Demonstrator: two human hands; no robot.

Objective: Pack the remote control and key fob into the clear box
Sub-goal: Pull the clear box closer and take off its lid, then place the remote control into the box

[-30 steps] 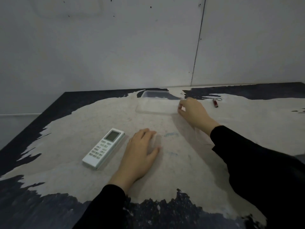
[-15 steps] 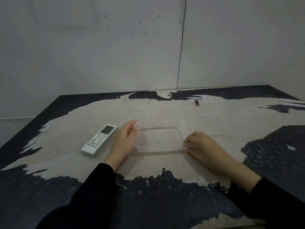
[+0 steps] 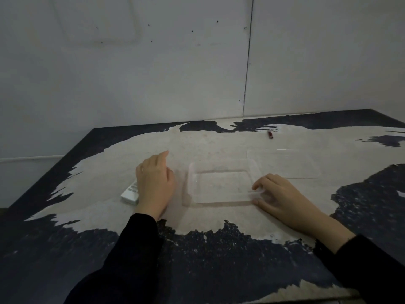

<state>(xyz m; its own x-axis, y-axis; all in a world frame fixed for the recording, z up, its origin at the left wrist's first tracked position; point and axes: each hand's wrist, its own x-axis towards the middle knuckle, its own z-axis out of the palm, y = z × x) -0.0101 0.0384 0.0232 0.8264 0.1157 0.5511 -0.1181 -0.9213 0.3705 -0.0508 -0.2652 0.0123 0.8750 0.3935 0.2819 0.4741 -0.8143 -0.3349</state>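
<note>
The clear box (image 3: 221, 185) stands open on the table in front of me. My right hand (image 3: 282, 198) pinches its near right corner, thumb on the rim. My left hand (image 3: 154, 183) is to the left of the box and closed over the white remote control (image 3: 130, 194). Only the remote's near end shows below the hand, and it looks tipped up on its side. The small red key fob (image 3: 271, 134) with its ring lies alone far back on the table, to the right of centre, away from both hands.
The clear lid (image 3: 285, 164) lies flat just behind and to the right of the box. The table (image 3: 109, 172) is worn, pale in the middle with dark patches at its edges. A grey wall (image 3: 197, 73) rises right behind it.
My left hand has moved left from the box's side onto the remote and now covers most of it. My right hand stays on the box's near right corner. The box rests where it was half a second ago.
</note>
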